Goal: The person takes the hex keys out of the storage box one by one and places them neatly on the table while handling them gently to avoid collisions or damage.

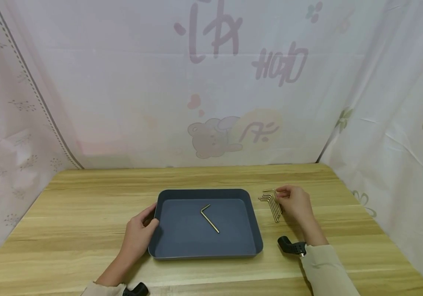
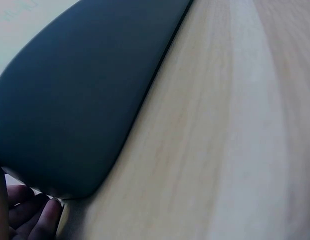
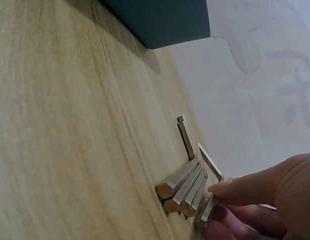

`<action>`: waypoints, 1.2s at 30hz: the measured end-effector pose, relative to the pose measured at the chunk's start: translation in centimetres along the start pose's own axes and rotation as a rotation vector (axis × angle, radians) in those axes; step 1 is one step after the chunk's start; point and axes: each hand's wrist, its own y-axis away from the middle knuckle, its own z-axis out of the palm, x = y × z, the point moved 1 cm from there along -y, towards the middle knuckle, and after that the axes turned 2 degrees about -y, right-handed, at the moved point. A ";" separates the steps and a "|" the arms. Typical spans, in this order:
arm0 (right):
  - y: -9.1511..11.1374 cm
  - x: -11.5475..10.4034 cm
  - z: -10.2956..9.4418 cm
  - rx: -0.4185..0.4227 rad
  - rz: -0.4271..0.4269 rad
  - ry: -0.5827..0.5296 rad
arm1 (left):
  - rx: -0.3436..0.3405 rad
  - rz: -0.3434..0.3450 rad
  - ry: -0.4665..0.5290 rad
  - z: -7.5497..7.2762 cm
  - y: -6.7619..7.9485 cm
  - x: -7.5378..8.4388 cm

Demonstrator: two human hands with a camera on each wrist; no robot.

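A dark grey-blue rectangular tray (image 1: 182, 242) lies in the middle of the table, one brass-coloured hex key (image 1: 210, 222) inside it. At the tray's left side my left hand (image 1: 139, 232) grips the wall, thumb at the rim and fingers on the outside. In the left wrist view, curled fingers (image 2: 32, 215) show by the tray's corner (image 2: 85, 170). To the right of the tray, my right hand (image 1: 296, 202) pinches the rightmost hex key (image 3: 209, 207) between thumb and fingers. Close beside that key, several more hex keys (image 3: 182, 187) lie side by side.
The wooden table (image 1: 85, 230) reaches back to a printed white curtain (image 1: 141, 102), with more curtain on both sides. Black wrist cameras hang below each hand, the right one (image 1: 289, 245) just above the table near the tray.
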 end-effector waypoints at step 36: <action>0.3 -0.5 -0.1 -0.018 0.028 0.056 | 0.010 -0.007 -0.008 0.1 -0.1 -0.1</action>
